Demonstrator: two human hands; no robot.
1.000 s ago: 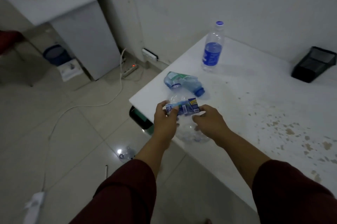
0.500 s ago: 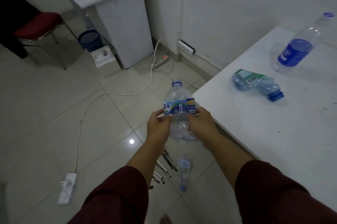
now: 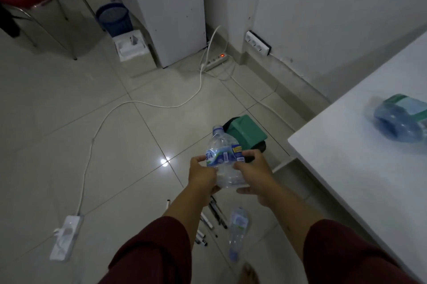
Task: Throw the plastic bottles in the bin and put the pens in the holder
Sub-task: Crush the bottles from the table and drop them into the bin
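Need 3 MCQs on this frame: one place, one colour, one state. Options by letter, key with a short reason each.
1. Where do the pens lie?
A. on the floor
B. on the table
C. in a holder

2. What colour is the bin lid?
A. red
B. green
C. yellow

3. How is the clear bottle held?
A. left hand alone
B. right hand alone
C. both hands

Key: 1 A, they lie on the tiles below the arms. 2 B, the lid beside the table is green. 3 C, fingers of each hand curl round its sides.
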